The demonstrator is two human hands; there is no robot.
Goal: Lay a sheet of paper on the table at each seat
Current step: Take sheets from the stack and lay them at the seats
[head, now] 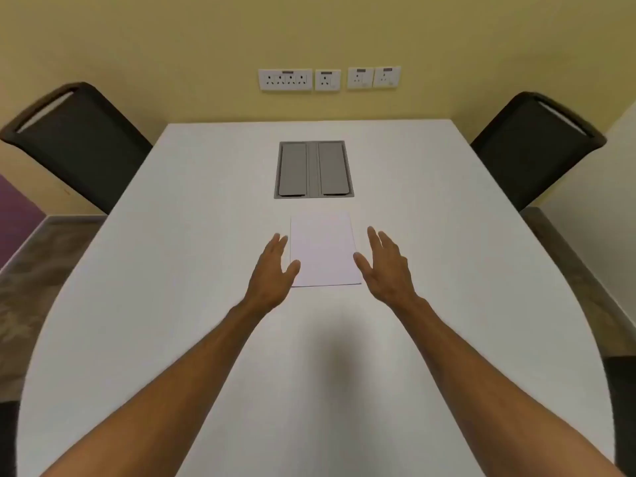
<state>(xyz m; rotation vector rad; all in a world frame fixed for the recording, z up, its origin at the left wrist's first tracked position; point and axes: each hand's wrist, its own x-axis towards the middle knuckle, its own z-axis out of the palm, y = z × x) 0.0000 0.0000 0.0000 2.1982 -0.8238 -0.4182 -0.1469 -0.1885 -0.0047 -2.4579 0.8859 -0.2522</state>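
Paper [322,249] flat between both open hands [273,266] [383,266].

The white rounded table top [179,304] lies bare on both sides of the white paper stack [321,249]. Beyond the stack sits a grey recessed cable hatch [313,169]. Black high-backed chairs [74,142] flank the far corners.

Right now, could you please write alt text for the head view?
Two open hands, left hand and right hand, flank white paper lying on a white table. Beyond it sits a grey cable hatch; dark chairs stand at both far corners.
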